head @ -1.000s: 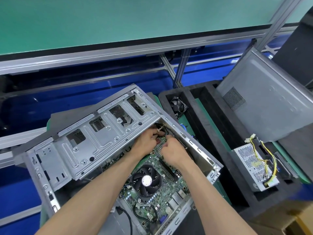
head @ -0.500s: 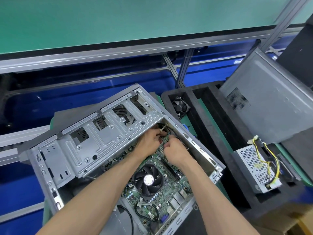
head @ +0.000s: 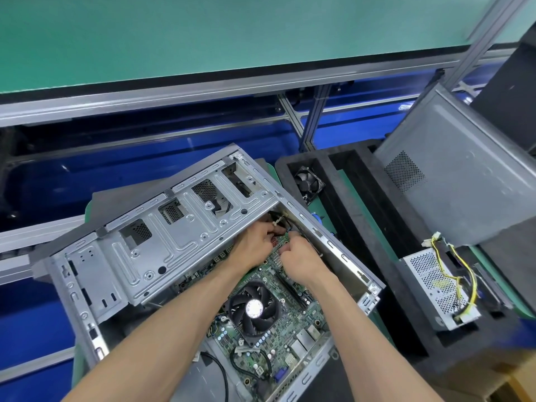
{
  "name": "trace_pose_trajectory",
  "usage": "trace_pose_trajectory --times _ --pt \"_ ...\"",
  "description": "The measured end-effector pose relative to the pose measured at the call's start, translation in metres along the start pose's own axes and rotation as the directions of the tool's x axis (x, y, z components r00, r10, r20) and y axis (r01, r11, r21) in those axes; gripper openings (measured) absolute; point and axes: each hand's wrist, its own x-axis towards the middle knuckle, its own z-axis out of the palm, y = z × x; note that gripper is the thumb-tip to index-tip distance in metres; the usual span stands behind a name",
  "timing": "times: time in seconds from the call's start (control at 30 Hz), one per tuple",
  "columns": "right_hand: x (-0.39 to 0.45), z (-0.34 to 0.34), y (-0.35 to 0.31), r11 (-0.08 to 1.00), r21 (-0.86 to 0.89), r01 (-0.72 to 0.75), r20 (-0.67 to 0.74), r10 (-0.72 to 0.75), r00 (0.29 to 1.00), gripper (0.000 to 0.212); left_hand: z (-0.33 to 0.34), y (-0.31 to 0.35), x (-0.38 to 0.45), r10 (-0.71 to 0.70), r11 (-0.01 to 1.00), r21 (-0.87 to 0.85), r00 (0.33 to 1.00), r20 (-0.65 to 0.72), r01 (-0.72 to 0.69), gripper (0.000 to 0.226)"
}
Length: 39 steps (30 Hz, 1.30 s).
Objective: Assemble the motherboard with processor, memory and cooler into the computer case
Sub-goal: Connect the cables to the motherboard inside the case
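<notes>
The green motherboard [head: 278,323] with its black round-bladed cooler fan [head: 253,309] lies inside the open grey steel computer case [head: 139,256]. At its far corner, the left hand [head: 255,243] and right hand [head: 301,261] work with curled fingers, apparently pinching small cable connectors; the grip itself is hidden. Align each plug squarely before pressing, and support the board edge.

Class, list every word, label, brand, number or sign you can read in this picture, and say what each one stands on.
None can be read.
Motherboard: white markings and chip print, too small and blurred.
Cooler hub: glare covers any label.
Power supply: a small yellowish sticker, unreadable.
Computer case and side panel: no lettering visible.
</notes>
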Motion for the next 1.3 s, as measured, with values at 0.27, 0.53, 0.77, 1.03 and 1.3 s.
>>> trace_pose_trajectory --times 0.27,0.53,0.77,1.03,1.3 --pt "0.0031 0.0002 0.0035 1.000 0.017 0.015 -0.019 -0.015 1.000 0.057 -0.0008 -0.0012 0.0018 0.022 1.000 -0.004 1.000 0.007 -0.021 0.048" --pt "0.0047 0.0008 0.0038 0.999 0.040 0.019 -0.012 -0.019 1.000 0.060 -0.0016 0.0006 -0.0001 0.066 0.998 -0.011 0.998 -0.022 -0.066 0.044" --pt "0.0057 0.0003 0.0046 0.999 0.035 0.003 0.008 -0.003 1.000 0.056 -0.0004 0.0007 0.0000 0.101 0.993 0.058 0.994 -0.037 -0.099 0.048" --pt "0.0067 -0.0001 0.0035 0.999 0.031 -0.016 0.027 0.015 1.000 0.061 0.0013 -0.0023 -0.0009 0.148 0.978 0.153 0.988 -0.034 -0.142 0.057" --pt "0.0069 0.0018 0.0058 0.999 -0.009 -0.046 0.071 0.046 0.996 0.070 0.0022 -0.0043 0.0006 0.206 0.950 0.245 0.978 -0.033 -0.192 0.051"
